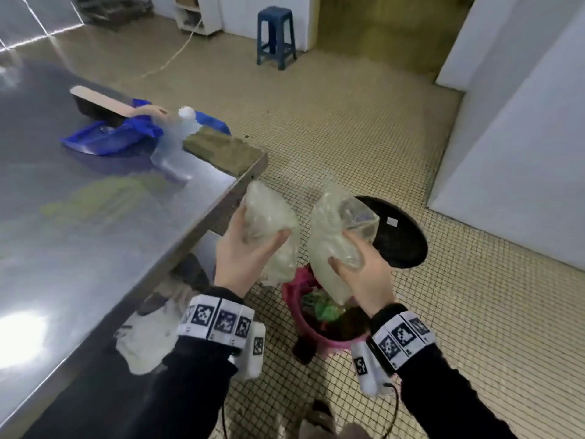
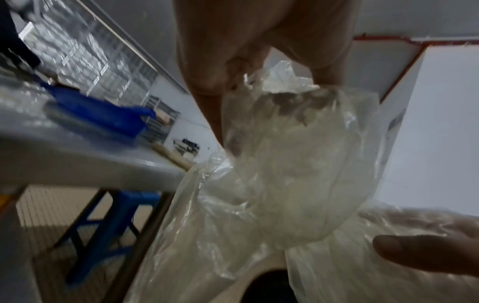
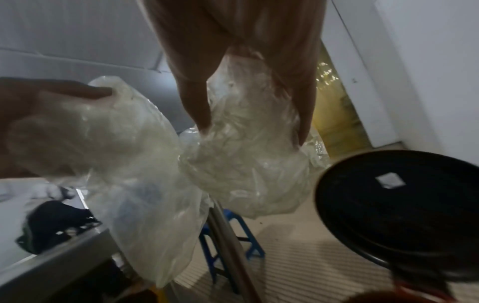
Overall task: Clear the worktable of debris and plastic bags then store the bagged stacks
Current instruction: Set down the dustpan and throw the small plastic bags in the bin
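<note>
Meanwhile, beside the worktop [image 1: 133, 223], both hands dangle crumpled plastic bags above the pink bin [image 1: 304, 331].
Left hand [image 1: 243, 251] grasps one bag [image 1: 269, 217], right hand [image 1: 361, 274] the other [image 1: 329, 236]; releasing directly over the rim below should keep them off the floor.

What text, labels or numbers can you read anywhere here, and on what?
No readable words or numbers.
Bin lid: a small white sticker, too small and blurred to read.
Wristbands: black-and-white coded squares, no letters.
Bottle on the table: no legible label.
</note>
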The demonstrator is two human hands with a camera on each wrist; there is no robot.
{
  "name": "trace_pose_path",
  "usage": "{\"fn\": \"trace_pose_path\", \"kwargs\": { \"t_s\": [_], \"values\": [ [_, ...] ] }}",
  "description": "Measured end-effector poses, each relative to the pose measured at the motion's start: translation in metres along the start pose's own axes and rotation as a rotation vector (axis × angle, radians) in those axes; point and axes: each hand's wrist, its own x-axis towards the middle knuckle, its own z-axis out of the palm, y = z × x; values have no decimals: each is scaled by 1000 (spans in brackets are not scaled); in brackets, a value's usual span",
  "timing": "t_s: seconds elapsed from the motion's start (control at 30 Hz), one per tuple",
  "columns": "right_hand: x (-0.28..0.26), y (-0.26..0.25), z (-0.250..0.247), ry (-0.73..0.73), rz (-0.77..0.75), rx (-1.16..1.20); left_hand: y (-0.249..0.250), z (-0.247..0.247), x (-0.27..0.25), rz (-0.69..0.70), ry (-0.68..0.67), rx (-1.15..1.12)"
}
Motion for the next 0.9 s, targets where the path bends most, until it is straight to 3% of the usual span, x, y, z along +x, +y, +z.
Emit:
{"fn": "trace_pose_path", "kwargs": {
  "t_s": [0.17,0.3,0.5,0.6,0.7,0.9],
  "values": [
    [2,76,-10,1,194,-108,-30,79,10,-126,-162,38],
    [2,121,-4,-87,320,-135,-69,133,19,-241,-255,71],
    [22,225,51,-67,594,-63,-161,212,50,-506,-360,119],
    [44,274,83,-71,649,-5,-217,250,70,-506,-413,156],
    [69,327,121,-133,629,-106,-280,285,92,-463,-511,268],
    [104,405,185,-406,742,-238,-392,324,114,-267,-775,691]
  ]
}}
